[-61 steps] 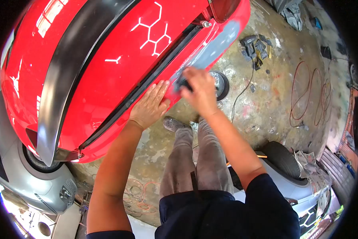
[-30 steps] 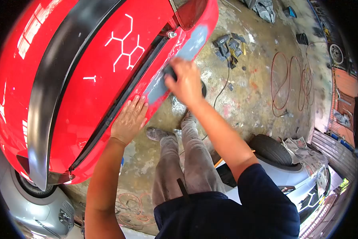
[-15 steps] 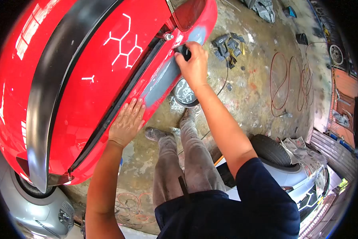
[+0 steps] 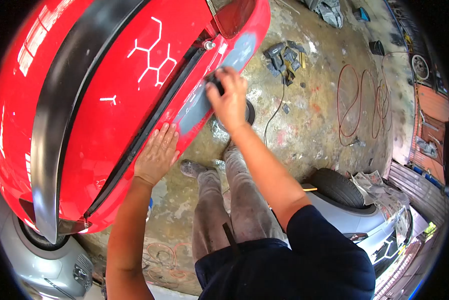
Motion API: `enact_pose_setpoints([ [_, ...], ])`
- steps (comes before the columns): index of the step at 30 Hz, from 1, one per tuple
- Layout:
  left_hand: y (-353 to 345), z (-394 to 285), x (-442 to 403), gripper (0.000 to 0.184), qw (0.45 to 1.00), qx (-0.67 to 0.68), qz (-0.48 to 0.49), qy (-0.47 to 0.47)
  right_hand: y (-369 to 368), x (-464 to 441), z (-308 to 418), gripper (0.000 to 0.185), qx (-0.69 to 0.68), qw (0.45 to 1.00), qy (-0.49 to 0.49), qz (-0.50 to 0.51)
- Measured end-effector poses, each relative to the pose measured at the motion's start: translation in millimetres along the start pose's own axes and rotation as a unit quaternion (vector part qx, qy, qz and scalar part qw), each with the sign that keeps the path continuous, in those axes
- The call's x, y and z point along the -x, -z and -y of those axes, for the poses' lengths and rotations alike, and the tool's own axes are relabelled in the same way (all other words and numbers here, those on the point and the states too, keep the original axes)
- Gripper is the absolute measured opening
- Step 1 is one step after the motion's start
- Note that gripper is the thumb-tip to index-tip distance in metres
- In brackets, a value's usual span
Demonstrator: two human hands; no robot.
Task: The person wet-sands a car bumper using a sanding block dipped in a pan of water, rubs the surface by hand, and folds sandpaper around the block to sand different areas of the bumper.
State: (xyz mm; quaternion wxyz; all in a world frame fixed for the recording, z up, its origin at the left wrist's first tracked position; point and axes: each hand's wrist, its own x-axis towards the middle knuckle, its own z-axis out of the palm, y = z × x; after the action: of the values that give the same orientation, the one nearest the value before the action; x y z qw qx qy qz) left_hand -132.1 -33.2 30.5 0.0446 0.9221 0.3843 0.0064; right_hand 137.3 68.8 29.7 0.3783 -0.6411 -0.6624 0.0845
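Observation:
My right hand (image 4: 228, 100) grips a black sanding block (image 4: 215, 80), pressed to a grey primed patch (image 4: 195, 111) on the red car's rear bumper (image 4: 177, 134). The hand is slightly blurred. Lower on the same bumper, my left hand (image 4: 157, 152) lies flat with fingers stretched out, holding nothing. Another grey patch (image 4: 243, 52) shows further up the bumper. Partly behind my right wrist stands a dark round bucket (image 4: 250, 113) on the floor.
Several dark sheets and scraps (image 4: 284, 59) lie on the wet floor (image 4: 309, 115). A red hose (image 4: 340, 107) loops at right. Behind me are a tyre (image 4: 336, 187) and a silver-blue car part (image 4: 342, 217). A silver car (image 4: 49, 265) stands lower left.
My right hand has slid down and left along the bumper with the sanding block, off the upper end of the grey patch. My left hand stays flat in place.

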Motion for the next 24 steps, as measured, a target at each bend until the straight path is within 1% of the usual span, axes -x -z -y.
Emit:
enact_pose_setpoints([
  [1, -1.3, -0.8, 1.5, 0.065, 1.000, 0.012, -0.005, 0.001, -0.5, 17.6, 13.4, 0.039, 0.005, 1.000, 0.022, 0.018],
  [2, -3.1, 0.3, 2.4, 0.065, 1.000, 0.022, -0.011, 0.003, 0.1, 34.4, 29.7, 0.042, -0.015, 0.999, 0.024, 0.039],
  [3, -4.4, 1.3, 2.5, 0.064, 0.999, 0.031, -0.017, 0.005, -5.4, 54.6, 40.0, 0.043, -0.017, 0.998, 0.026, 0.050],
  [6, -3.1, 2.1, 2.9, 0.064, 0.998, 0.050, -0.040, 0.008, 9.9, 86.1, 68.5, 0.044, -0.071, 0.990, 0.015, 0.122],
  [7, -1.8, 1.0, 1.2, 0.064, 0.999, 0.043, -0.028, 0.012, 14.1, 91.0, 69.6, 0.044, -0.091, 0.985, 0.013, 0.146],
  [9, 4.8, -1.7, -2.6, 0.064, 0.999, 0.027, -0.004, 0.017, 28.5, 93.8, 54.0, 0.046, -0.100, 0.986, -0.039, 0.130],
  [10, 2.7, -1.7, -3.1, 0.072, 1.000, 0.017, -0.009, 0.008, 36.9, 92.6, 40.9, 0.048, -0.096, 0.987, -0.060, 0.116],
  [12, 7.9, -4.9, -13.4, 0.075, 1.000, 0.007, 0.019, 0.022, 50.6, 83.6, 18.0, 0.049, -0.103, 0.984, -0.109, 0.092],
  [13, 10.8, -8.7, -19.5, 0.076, 0.999, 0.003, 0.035, 0.030, 57.4, 73.0, 6.3, 0.049, -0.099, 0.986, -0.101, 0.087],
  [15, 18.0, -13.9, -58.0, 0.079, 0.998, -0.014, 0.044, 0.040, 55.1, 46.3, -18.3, 0.048, -0.104, 0.990, -0.078, 0.062],
  [17, 20.6, -15.1, -103.7, 0.081, 0.998, -0.022, 0.041, 0.044, 49.4, 10.4, -36.9, 0.045, -0.077, 0.995, -0.045, 0.046],
  [18, 19.2, -14.2, -125.8, 0.081, 0.998, -0.022, 0.034, 0.043, 44.7, -6.7, -45.0, 0.040, -0.061, 0.998, -0.026, 0.022],
  [22, 17.8, -13.6, -181.3, 0.083, 0.998, -0.020, 0.016, 0.055, 28.3, -42.6, -65.2, 0.035, -0.059, 0.998, -0.027, -0.028],
  [24, 16.5, -15.4, -188.6, 0.082, 0.998, -0.017, 0.016, 0.066, 20.0, -39.6, -64.9, 0.034, -0.063, 0.998, -0.027, -0.015],
])
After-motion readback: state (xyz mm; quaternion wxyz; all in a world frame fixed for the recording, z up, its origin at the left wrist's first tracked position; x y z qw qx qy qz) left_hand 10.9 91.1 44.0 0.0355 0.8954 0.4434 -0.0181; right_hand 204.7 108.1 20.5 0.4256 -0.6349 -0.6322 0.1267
